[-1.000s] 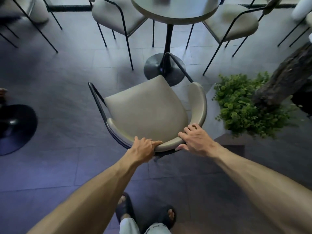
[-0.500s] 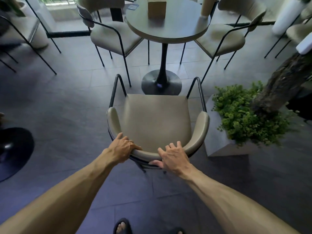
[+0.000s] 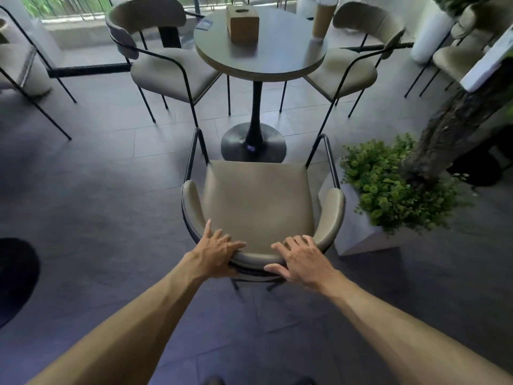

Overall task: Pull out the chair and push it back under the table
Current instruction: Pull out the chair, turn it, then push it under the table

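The chair (image 3: 258, 207) stands on the tiled floor (image 3: 105, 195) on the near side of the round desk (image 3: 277, 59), facing it, its seat's far edge close to the desk's pedestal base (image 3: 253, 143). The left grip (image 3: 219, 251) clasps the near-left curve of the backrest, fingers over the top and thumb underneath. The right grip (image 3: 301, 259) holds the near-right part the same way, fingers spread over the top. A planter (image 3: 358, 234) sits just right of the chair. A brown box (image 3: 243, 22) stands on the desk.
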